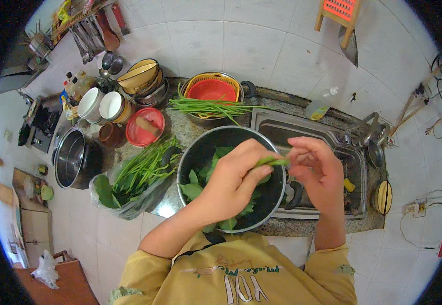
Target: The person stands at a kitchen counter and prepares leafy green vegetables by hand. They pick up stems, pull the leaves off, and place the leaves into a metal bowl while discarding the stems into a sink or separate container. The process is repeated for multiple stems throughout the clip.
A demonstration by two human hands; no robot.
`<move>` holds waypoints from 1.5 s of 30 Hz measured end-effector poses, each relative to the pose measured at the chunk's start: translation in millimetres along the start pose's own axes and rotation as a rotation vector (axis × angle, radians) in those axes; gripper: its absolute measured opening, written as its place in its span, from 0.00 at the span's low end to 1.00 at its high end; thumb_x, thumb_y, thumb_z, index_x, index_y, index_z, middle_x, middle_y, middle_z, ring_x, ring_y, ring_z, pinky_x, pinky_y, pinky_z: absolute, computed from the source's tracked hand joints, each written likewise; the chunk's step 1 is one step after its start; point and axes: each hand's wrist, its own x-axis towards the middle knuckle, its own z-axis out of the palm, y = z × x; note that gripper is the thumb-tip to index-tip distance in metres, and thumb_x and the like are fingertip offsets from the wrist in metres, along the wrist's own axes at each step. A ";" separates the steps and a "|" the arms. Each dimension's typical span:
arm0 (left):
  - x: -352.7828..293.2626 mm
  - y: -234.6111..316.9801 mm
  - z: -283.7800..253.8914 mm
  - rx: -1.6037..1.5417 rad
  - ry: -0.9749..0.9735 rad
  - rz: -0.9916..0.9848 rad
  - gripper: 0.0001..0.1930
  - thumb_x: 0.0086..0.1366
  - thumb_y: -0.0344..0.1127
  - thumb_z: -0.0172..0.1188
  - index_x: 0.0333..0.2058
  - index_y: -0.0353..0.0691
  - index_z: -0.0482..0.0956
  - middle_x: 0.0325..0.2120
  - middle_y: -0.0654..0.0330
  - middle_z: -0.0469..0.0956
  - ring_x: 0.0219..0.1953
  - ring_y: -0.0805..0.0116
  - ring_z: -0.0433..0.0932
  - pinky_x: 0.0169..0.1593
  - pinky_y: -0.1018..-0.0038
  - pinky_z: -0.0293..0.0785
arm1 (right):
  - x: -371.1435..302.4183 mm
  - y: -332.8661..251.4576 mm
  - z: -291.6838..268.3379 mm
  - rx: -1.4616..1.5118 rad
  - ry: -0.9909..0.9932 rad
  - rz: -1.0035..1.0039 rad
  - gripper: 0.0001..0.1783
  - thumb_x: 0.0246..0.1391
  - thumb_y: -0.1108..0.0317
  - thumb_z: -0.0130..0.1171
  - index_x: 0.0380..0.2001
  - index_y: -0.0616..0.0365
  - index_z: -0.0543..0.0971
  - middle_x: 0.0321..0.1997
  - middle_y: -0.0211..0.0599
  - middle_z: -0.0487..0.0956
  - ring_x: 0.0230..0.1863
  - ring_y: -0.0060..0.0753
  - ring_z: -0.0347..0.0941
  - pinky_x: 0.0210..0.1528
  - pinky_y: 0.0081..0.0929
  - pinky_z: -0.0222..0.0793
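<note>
Over the dark pot (181,169) my left hand (238,170) is closed, pinching a folded green leaf (273,161) between thumb and fingers. My right hand (316,172) is just right of the leaf's tip, its fingers curled but apart, slightly smeared. Nothing clear shows in that hand. Loose green leaves (192,190) lie inside the pot, partly hidden under my left hand and wrist. Left of the pot, a clear plastic bag (134,207) holds a bunch of leafy green stems (144,170).
A metal sink (360,178) is at the right, with a bottle (322,104) behind it. Long green stalks (205,107) lie across a red basket (212,90) at the back. A red dish (156,119), bowls (111,105) and a black pot (78,160) stand left.
</note>
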 end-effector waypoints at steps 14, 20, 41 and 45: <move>-7.2 13.2 2.6 0.091 0.089 -0.147 0.05 0.53 0.25 0.55 0.31 0.33 0.74 0.19 0.57 0.70 0.16 0.69 0.70 0.20 0.76 0.64 | 8.0 -7.0 0.9 -0.667 -0.243 -0.271 0.08 0.47 0.66 0.53 0.27 0.58 0.75 0.27 0.37 0.73 0.27 0.40 0.71 0.28 0.29 0.67; -10.8 7.9 9.6 0.080 0.040 -0.156 0.04 0.53 0.27 0.57 0.28 0.34 0.73 0.18 0.57 0.72 0.15 0.71 0.71 0.19 0.77 0.65 | 10.9 -1.5 -9.6 -0.556 -0.332 -0.416 0.04 0.42 0.73 0.56 0.25 0.59 0.76 0.25 0.37 0.73 0.25 0.37 0.70 0.25 0.28 0.65; -10.1 -4.8 0.1 -0.226 -0.113 -0.093 0.02 0.58 0.26 0.50 0.28 0.34 0.69 0.15 0.63 0.71 0.14 0.80 0.66 0.17 0.83 0.61 | -19.8 50.3 14.8 1.098 -0.436 0.497 0.11 0.51 0.66 0.53 0.33 0.62 0.73 0.22 0.31 0.70 0.17 0.16 0.59 0.16 0.13 0.51; -13.4 -3.6 5.4 -0.173 -0.044 -0.167 0.02 0.58 0.26 0.49 0.28 0.35 0.69 0.15 0.64 0.71 0.14 0.80 0.65 0.17 0.84 0.60 | -18.8 37.3 12.3 0.611 -0.257 0.316 0.07 0.48 0.69 0.55 0.30 0.61 0.74 0.22 0.32 0.71 0.19 0.20 0.64 0.18 0.16 0.57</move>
